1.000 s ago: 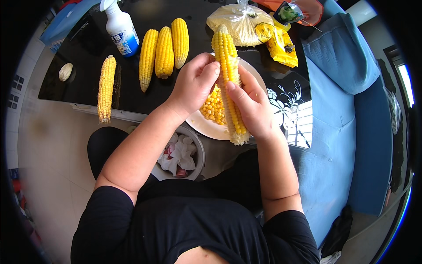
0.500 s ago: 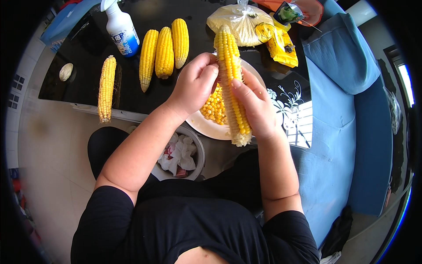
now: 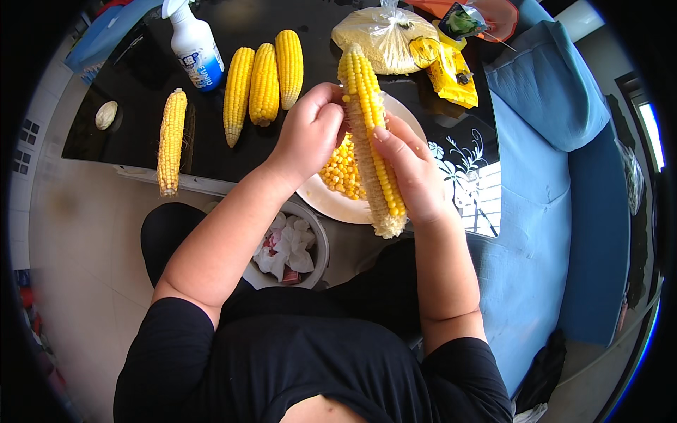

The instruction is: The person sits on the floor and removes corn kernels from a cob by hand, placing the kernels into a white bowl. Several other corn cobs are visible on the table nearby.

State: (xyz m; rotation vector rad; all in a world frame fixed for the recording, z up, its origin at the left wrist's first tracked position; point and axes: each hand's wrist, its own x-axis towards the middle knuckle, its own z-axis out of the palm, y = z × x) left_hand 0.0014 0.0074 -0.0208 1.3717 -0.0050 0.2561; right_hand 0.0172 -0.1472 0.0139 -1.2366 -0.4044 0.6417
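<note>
Black table [image 3: 141,134]; corn cob [image 3: 370,134] lengthwise, tip away, w/ both hands.

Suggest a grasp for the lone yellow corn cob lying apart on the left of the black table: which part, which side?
Take the lone yellow corn cob at its middle, coming straight down from above, fingers across its width. It lies flat and lengthwise near the black glossy table edge, with bare surface on both long sides. Its lower tip tapers, so the thicker mid-section probably gives the firmest hold. The three cobs to its right are clear of it.
</note>
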